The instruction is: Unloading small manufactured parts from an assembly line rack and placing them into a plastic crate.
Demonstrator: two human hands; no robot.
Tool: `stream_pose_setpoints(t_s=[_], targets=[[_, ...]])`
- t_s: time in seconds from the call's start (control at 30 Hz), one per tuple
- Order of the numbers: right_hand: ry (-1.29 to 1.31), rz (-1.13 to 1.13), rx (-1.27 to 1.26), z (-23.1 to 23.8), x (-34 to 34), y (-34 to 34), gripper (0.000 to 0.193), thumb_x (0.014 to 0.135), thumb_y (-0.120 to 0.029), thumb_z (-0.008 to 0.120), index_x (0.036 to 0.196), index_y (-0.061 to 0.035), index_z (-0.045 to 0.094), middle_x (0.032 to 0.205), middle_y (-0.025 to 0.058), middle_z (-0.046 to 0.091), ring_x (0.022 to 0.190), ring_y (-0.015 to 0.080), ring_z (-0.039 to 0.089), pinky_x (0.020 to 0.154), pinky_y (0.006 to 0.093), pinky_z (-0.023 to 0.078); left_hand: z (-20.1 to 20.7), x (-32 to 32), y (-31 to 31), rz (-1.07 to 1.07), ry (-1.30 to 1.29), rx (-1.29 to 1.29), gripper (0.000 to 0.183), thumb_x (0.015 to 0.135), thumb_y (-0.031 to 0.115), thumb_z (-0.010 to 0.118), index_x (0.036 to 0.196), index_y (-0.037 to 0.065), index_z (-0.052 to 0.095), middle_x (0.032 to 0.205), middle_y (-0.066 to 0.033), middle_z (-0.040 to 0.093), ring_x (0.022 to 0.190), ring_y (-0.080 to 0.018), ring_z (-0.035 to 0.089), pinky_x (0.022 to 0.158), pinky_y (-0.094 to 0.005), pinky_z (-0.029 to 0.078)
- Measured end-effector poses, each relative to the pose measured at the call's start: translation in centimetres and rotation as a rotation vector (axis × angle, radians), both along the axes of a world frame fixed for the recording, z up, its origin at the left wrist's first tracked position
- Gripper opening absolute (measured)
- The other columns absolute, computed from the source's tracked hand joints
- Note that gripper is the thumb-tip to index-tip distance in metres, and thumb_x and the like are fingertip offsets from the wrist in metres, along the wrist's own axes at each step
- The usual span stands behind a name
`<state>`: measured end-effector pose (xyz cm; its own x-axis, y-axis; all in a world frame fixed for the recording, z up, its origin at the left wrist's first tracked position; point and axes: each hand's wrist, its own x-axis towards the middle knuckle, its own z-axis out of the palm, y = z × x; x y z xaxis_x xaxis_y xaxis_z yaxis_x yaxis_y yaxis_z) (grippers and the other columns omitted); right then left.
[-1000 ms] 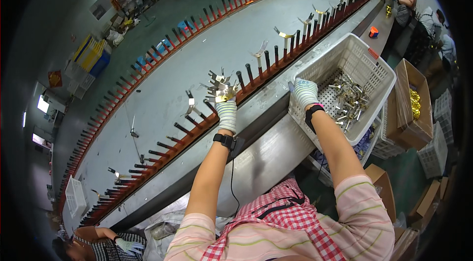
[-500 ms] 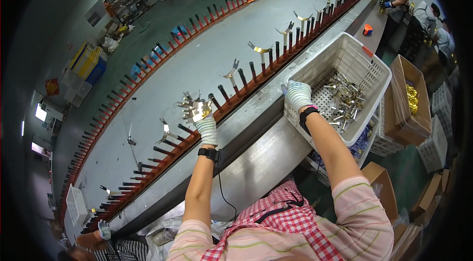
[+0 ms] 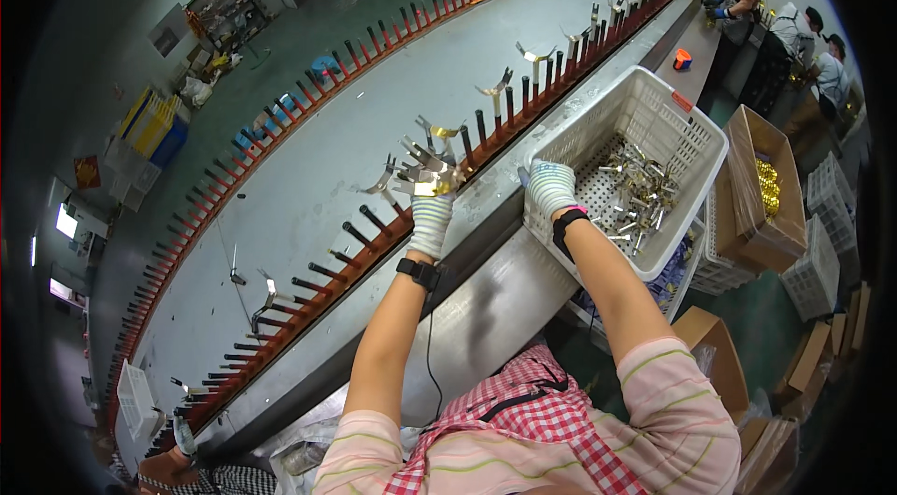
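Note:
My left hand [image 3: 432, 226], in a striped knit glove, is closed around a bunch of shiny forked metal pieces [image 3: 432, 179]. It is over the near row of upright pegs [image 3: 372, 217]; whether the bunch touches a peg cannot be told. Forked pieces like these sit on several pegs, one piece [image 3: 379, 179] just left of the bunch and another piece [image 3: 493, 89] farther along. My right hand [image 3: 549, 185], also gloved, grips the near left rim of a white plastic crate [image 3: 687, 179]. Inside the crate lies a loose heap of small metal pieces [image 3: 643, 191].
A grey table [image 3: 280, 215] lies between the peg rows. Cardboard box [image 3: 761, 238] with gold parts stands right of the crate, near stacked white baskets [image 3: 811, 263]. An orange tape measure [image 3: 682, 58] lies beyond. Co-workers stand far right; another person's gloved hand [image 3: 184, 439] is at lower left.
My left hand has moved right and farther away with the metal bunch. The pegs and the pieces on them have shifted toward the lower left. My right hand stays on the crate rim.

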<state>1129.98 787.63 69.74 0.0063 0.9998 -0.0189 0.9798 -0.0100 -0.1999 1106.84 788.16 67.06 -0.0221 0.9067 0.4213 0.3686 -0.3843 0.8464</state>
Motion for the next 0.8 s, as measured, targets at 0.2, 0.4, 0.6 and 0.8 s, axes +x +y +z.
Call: stream_pose_setpoints(t_s=[0.2, 0.4, 0.6, 0.8], targets=[[0.004, -0.030, -0.043, -0.7, 2.1, 0.8, 0.040, 0.084, -0.042, 0.043, 0.085, -0.0070, 0.062, 0.075, 0.0132, 0.064, 0.071, 0.0281, 0.062, 0.063, 0.0401, 0.048, 5.8, 5.3, 0.9, 0.118, -0.951, -0.274, 0.009, 0.080, 0.015, 0.060, 0.084, 0.008, 0.056, 0.065, 0.0001, 0.055, 0.051, -0.0116, 0.053, 0.044, -0.0236, 0.042], [0.028, -0.035, 0.024, -0.5, 2.5, 1.2, 0.041, 0.084, -0.041, 0.043, 0.082, -0.0039, 0.061, 0.074, 0.0149, 0.063, 0.069, 0.0296, 0.061, 0.063, 0.0401, 0.048, 6.1, 1.9, 1.1, 0.018, -1.248, -0.307, 0.022, 0.078, 0.015, 0.064, 0.098, 0.009, 0.055, 0.084, -0.0038, 0.057, 0.078, -0.0174, 0.059, 0.068, -0.0291, 0.051], [0.131, 0.024, 0.182, -1.9, 1.2, 1.3, 0.024, 0.079, -0.023, 0.048, 0.078, -0.0061, 0.064, 0.078, 0.0154, 0.063, 0.074, 0.0302, 0.062, 0.061, 0.0396, 0.048, 14.6, -1.3, -7.3, -0.383, -0.737, -0.174, 0.034, 0.087, 0.032, 0.050, 0.105, 0.003, 0.053, 0.089, -0.0108, 0.062, 0.074, -0.0157, 0.061, 0.059, -0.0216, 0.049], [0.005, 0.282, 0.214, -5.1, 2.4, -1.4, 0.031, 0.083, -0.032, 0.042, 0.094, -0.0111, 0.062, 0.093, 0.0144, 0.061, 0.082, 0.0353, 0.057, 0.070, 0.0437, 0.045, 10.3, -4.6, -25.2, -0.242, -0.593, -0.512, 0.033, 0.076, 0.004, 0.056, 0.109, 0.007, 0.054, 0.079, -0.0045, 0.060, 0.062, -0.0068, 0.056, 0.045, -0.0149, 0.040]])
